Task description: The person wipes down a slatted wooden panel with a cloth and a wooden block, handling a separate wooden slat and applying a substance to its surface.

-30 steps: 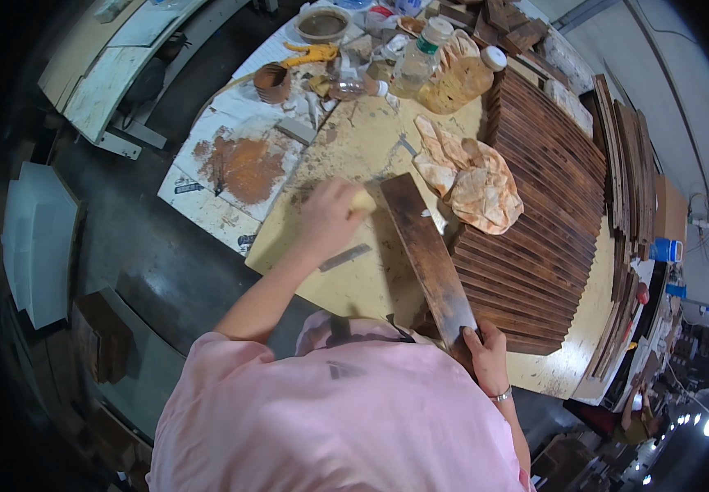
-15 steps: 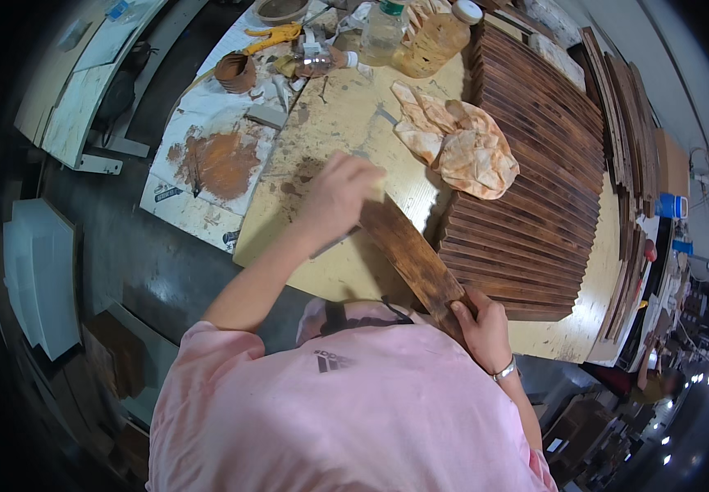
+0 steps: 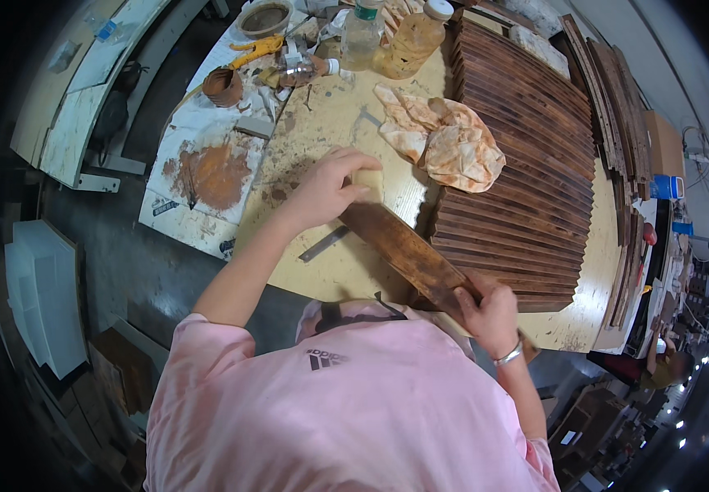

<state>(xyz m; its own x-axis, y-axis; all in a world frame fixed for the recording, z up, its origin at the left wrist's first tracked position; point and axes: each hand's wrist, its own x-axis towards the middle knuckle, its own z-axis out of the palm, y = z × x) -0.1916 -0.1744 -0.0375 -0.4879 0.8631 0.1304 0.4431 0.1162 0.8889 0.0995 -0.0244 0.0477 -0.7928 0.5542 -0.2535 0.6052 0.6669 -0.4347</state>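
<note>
My right hand (image 3: 490, 316) is closed round the near end of a dark brown wooden board (image 3: 408, 256), which slants away to the far left above the table. At the board's far end, my left hand (image 3: 321, 193) grips a pale yellowish block (image 3: 368, 182) between thumb and fingers; it looks like a sanding sponge. Whether the block touches the board is hard to make out. A flat metal strip (image 3: 324, 244) lies on the table below my left wrist. Beyond the board rests a crumpled, orange-stained cloth (image 3: 465, 148).
Dark ribbed wooden strips (image 3: 518, 221) lie side by side on the yellowish table (image 3: 321, 123). At the back stand two bottles, one of them amber (image 3: 413, 45). A stained white sheet (image 3: 175, 148), a brown cup (image 3: 223, 86) and a yellow-handled tool (image 3: 256, 51) occupy the left.
My left hand has drawn back slightly to the left, and the pale block shows more fully. The right hand has shifted a little to the right with its end of the board.
</note>
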